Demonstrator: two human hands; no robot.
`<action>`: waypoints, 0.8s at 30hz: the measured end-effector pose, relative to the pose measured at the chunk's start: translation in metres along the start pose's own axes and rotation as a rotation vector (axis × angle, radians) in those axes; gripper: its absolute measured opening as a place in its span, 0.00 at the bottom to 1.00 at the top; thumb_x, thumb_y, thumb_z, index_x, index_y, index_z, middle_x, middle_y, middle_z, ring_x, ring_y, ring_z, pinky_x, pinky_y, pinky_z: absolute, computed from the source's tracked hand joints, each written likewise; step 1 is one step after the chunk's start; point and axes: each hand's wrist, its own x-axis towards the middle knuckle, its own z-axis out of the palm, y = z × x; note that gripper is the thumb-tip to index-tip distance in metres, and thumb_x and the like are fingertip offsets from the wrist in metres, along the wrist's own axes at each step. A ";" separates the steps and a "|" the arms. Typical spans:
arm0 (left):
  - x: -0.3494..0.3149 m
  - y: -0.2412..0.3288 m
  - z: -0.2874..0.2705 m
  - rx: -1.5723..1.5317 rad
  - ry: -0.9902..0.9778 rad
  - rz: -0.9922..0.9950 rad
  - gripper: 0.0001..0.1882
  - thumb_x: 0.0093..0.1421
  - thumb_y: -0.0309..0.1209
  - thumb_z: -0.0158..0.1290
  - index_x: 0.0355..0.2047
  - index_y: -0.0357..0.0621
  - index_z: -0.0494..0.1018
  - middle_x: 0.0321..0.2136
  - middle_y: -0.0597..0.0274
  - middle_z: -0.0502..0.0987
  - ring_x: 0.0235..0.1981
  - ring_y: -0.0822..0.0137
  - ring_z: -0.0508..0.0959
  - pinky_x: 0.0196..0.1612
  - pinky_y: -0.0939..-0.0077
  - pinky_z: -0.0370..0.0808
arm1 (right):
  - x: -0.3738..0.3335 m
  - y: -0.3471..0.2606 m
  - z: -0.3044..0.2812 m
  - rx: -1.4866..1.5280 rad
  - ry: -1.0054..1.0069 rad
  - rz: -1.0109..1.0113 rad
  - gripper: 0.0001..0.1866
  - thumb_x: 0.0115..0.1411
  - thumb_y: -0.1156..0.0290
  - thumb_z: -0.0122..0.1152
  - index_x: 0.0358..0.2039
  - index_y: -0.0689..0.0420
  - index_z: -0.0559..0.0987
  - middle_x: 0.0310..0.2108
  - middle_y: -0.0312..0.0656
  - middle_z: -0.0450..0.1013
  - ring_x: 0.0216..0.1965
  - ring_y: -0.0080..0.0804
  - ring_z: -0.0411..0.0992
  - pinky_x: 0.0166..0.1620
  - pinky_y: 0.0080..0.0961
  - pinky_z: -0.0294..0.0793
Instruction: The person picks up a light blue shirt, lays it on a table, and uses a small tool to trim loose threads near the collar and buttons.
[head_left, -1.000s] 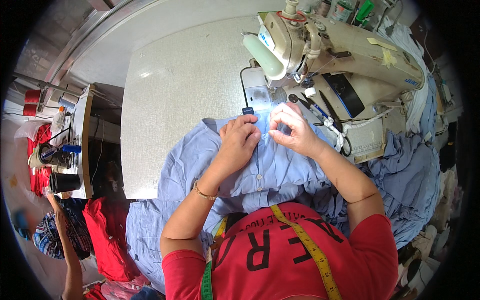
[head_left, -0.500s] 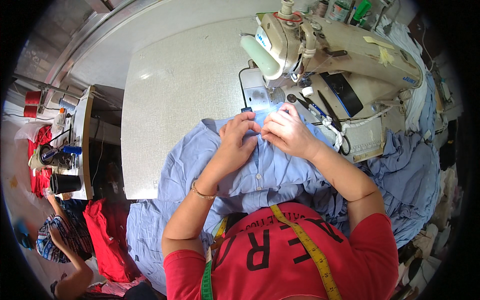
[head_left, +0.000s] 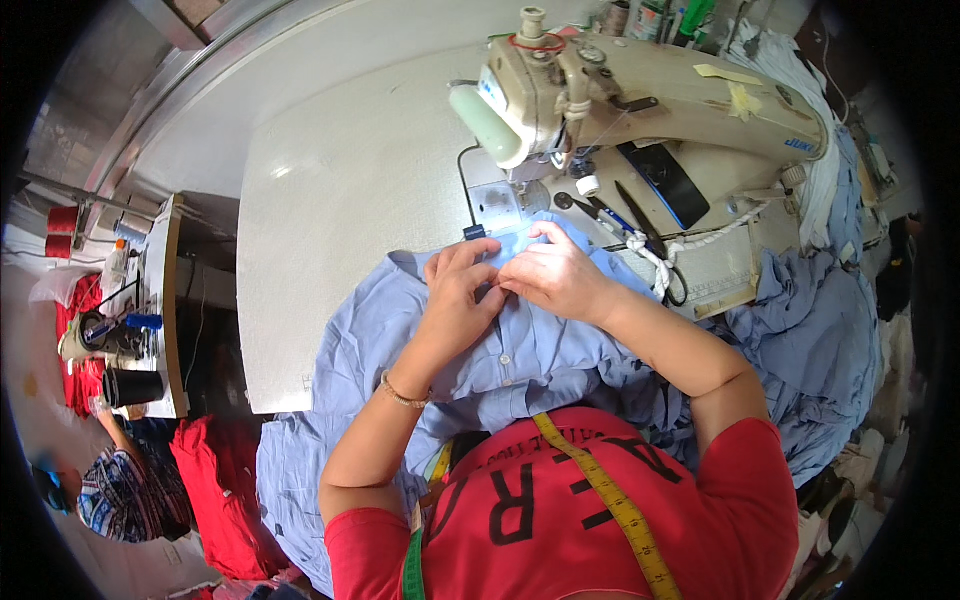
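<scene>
Far L, red thread spools [head_left: 60, 232] sit on a rack, w/ a black cup [head_left: 130, 387] by the edge of a side shelf [head_left: 168, 320]. Below that there's a co-worker in patterned clothes [head_left: 125, 495], partly cut off, then red cloth [head_left: 218, 490] hanging nr the floor. Next comes the pale bench [head_left: 320, 190], and the lt-blue shirt [head_left: 400, 330] is spread over its front edge, buttons up the middle, running down into the person's lap. L hand [head_left: 460, 285] is on the shirt nr the collar, fingers bent, thumb out twd the button strip; can't tell if that grip has cloth pinched. R hand [head_left: 552, 272] meets it there, tips touching or v. close; its grip is drawn together over the strip, but what's btw the fingertips is hidden, so can't say what it has. A yellow tape measure [head_left: 612, 490] hangs over the person's red top [head_left: 710, 520]. Sewing machine [head_left: 690, 105] stands behind the hands and off to the R, w/ a dark phone [head_left: 665, 185] and black scissors [head_left: 678, 290] nr it. Far R, more blue cloth [head_left: 800, 350] is heaped.
</scene>
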 end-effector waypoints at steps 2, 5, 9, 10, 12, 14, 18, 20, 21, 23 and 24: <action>0.000 -0.001 0.001 0.034 -0.001 0.042 0.06 0.48 0.27 0.57 0.27 0.42 0.75 0.46 0.61 0.72 0.51 0.59 0.66 0.55 0.60 0.54 | 0.001 0.000 -0.004 0.051 -0.001 0.047 0.03 0.53 0.69 0.60 0.27 0.53 0.76 0.25 0.33 0.74 0.31 0.30 0.72 0.46 0.34 0.65; 0.000 -0.004 0.000 0.082 0.018 0.109 0.04 0.51 0.26 0.53 0.27 0.40 0.72 0.43 0.59 0.72 0.47 0.59 0.68 0.52 0.61 0.56 | 0.003 0.000 -0.015 0.049 0.000 0.136 0.05 0.52 0.72 0.60 0.30 0.56 0.76 0.28 0.39 0.73 0.33 0.37 0.71 0.45 0.34 0.67; -0.002 -0.007 -0.005 0.006 0.029 0.043 0.02 0.54 0.25 0.51 0.28 0.40 0.70 0.42 0.59 0.72 0.46 0.59 0.69 0.53 0.65 0.57 | -0.008 0.018 -0.049 -0.116 -0.016 0.481 0.10 0.52 0.75 0.58 0.35 0.60 0.73 0.39 0.46 0.70 0.40 0.46 0.70 0.45 0.36 0.69; -0.003 -0.008 -0.007 -0.026 0.026 0.015 0.02 0.55 0.25 0.51 0.28 0.40 0.70 0.41 0.59 0.72 0.46 0.59 0.69 0.53 0.66 0.56 | -0.012 0.020 -0.061 -0.193 -0.066 0.584 0.12 0.52 0.75 0.58 0.38 0.61 0.73 0.42 0.48 0.69 0.43 0.48 0.69 0.46 0.35 0.69; -0.001 -0.009 -0.007 -0.097 0.013 -0.024 0.02 0.56 0.25 0.51 0.28 0.40 0.70 0.40 0.59 0.72 0.45 0.60 0.69 0.53 0.67 0.56 | -0.031 0.030 -0.074 -0.308 -0.107 0.620 0.16 0.51 0.77 0.57 0.42 0.61 0.72 0.44 0.49 0.68 0.45 0.48 0.69 0.48 0.35 0.69; -0.001 -0.008 -0.009 -0.114 0.005 -0.039 0.02 0.56 0.25 0.50 0.28 0.40 0.70 0.40 0.59 0.72 0.44 0.60 0.69 0.52 0.68 0.58 | -0.040 0.034 -0.074 -0.337 -0.188 0.693 0.19 0.49 0.80 0.55 0.45 0.61 0.72 0.46 0.50 0.67 0.46 0.49 0.68 0.48 0.36 0.69; 0.000 -0.011 -0.011 -0.203 -0.029 -0.110 0.04 0.57 0.24 0.50 0.27 0.37 0.70 0.39 0.59 0.72 0.42 0.62 0.70 0.48 0.71 0.63 | -0.044 0.034 -0.067 -0.444 -0.254 0.705 0.20 0.50 0.80 0.53 0.46 0.61 0.71 0.45 0.51 0.68 0.46 0.51 0.68 0.48 0.37 0.69; 0.000 -0.017 -0.009 -0.311 -0.050 -0.131 0.05 0.58 0.25 0.50 0.27 0.36 0.70 0.38 0.59 0.72 0.41 0.65 0.70 0.47 0.75 0.64 | -0.042 0.034 -0.065 -0.442 -0.219 0.731 0.19 0.51 0.80 0.51 0.46 0.62 0.70 0.43 0.51 0.69 0.44 0.51 0.69 0.47 0.37 0.69; 0.000 -0.019 -0.010 -0.365 -0.058 -0.142 0.05 0.59 0.25 0.50 0.27 0.36 0.70 0.38 0.59 0.72 0.40 0.66 0.70 0.46 0.77 0.65 | -0.037 0.031 -0.069 -0.389 -0.179 0.779 0.18 0.52 0.80 0.50 0.46 0.62 0.70 0.41 0.50 0.70 0.43 0.50 0.70 0.46 0.37 0.70; -0.001 -0.020 -0.012 -0.385 -0.071 -0.161 0.06 0.60 0.26 0.50 0.28 0.35 0.70 0.38 0.60 0.72 0.40 0.68 0.70 0.46 0.79 0.65 | -0.032 0.025 -0.075 -0.217 -0.097 0.835 0.17 0.54 0.78 0.49 0.45 0.61 0.70 0.38 0.50 0.71 0.39 0.48 0.72 0.42 0.37 0.70; 0.000 -0.019 -0.013 -0.398 -0.078 -0.171 0.06 0.60 0.26 0.50 0.28 0.35 0.70 0.38 0.60 0.71 0.40 0.69 0.70 0.46 0.80 0.65 | -0.032 0.021 -0.078 -0.099 -0.057 0.841 0.16 0.55 0.76 0.49 0.45 0.60 0.70 0.35 0.50 0.72 0.37 0.48 0.72 0.40 0.38 0.71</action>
